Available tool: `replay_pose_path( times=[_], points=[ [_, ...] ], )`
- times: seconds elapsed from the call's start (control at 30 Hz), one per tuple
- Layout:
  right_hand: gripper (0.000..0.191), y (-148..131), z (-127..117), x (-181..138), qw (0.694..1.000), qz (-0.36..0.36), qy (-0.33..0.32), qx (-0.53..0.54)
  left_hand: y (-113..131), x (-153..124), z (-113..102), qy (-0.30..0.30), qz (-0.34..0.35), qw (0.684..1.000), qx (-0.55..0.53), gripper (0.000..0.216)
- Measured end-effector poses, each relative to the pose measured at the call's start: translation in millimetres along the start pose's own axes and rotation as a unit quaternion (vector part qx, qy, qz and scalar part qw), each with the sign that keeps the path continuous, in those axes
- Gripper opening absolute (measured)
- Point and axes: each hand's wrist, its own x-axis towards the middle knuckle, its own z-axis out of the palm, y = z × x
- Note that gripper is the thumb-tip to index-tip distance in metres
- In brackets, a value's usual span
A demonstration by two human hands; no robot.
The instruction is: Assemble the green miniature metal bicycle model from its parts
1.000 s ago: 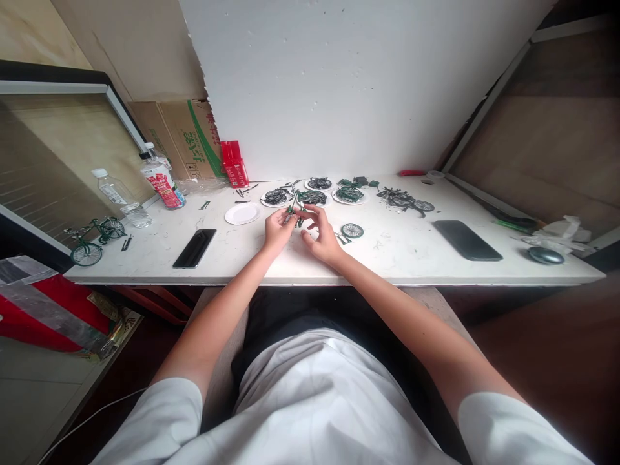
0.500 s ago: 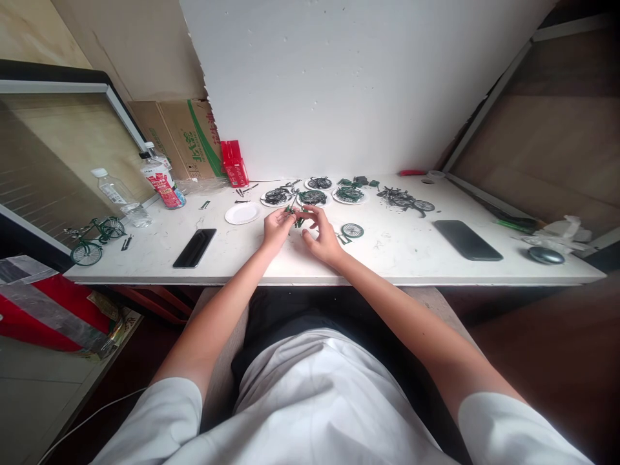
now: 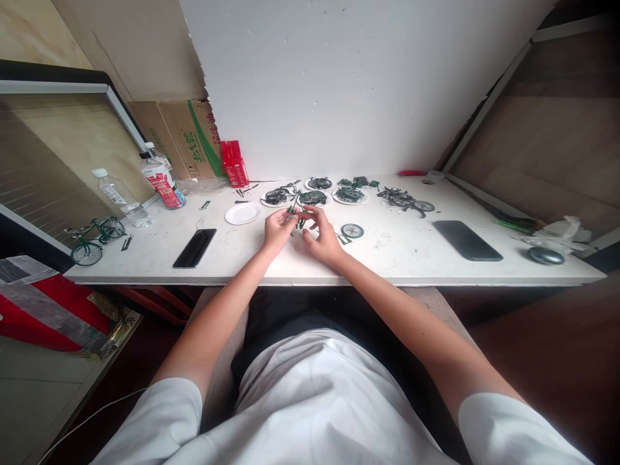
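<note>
Both hands meet above the white table, holding dark green model-bicycle parts (image 3: 301, 223) between them. My left hand (image 3: 278, 230) is closed, thumb and fingers pinching a small green piece. My right hand (image 3: 321, 234) has its fingers curled round the other side of the parts, with the index fingertip against them. How the pieces join is hidden by the fingers. Just right of my right hand lie a green spoked wheel (image 3: 352, 230) and a small green part (image 3: 343, 239). Beyond the hands, plates hold wheels and other parts, among them a white plate (image 3: 338, 199).
A bare paper plate (image 3: 243, 213) and a phone (image 3: 194, 248) lie to the left. A complete green model bicycle (image 3: 99, 239) stands at the far left near bottles (image 3: 165, 184). Loose black parts (image 3: 404, 200), a dark flat slab (image 3: 467, 240) and a mouse (image 3: 546, 256) are on the right.
My hands stay in nearly the same place. The left hand has shifted very slightly to the right, and the green parts between the fingers have turned a little.
</note>
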Motion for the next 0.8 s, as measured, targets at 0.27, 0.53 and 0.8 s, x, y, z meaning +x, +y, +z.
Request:
replay_pose_path(
  times=[0.27, 0.53, 0.8],
  points=[
    [0.054, -1.9, -1.0, 0.0, 1.000, 0.009, -0.005, 0.012, 0.5, -0.8, 0.6, 0.008, 0.017, 0.999, 0.029, 0.029],
    [0.055, 0.2, 0.8, -1.1, 1.000, 0.009, -0.003, 0.000, -4.5, -0.4, -1.5, 0.011, 0.023, 0.998, 0.058, 0.028],
    [0.024, 5.7, -23.0, 10.4, 0.993, -0.037, 0.020, -0.110, 1.7, -1.5, -2.8, 0.025, 0.052, 0.996, 0.061, 0.026]
  ],
)
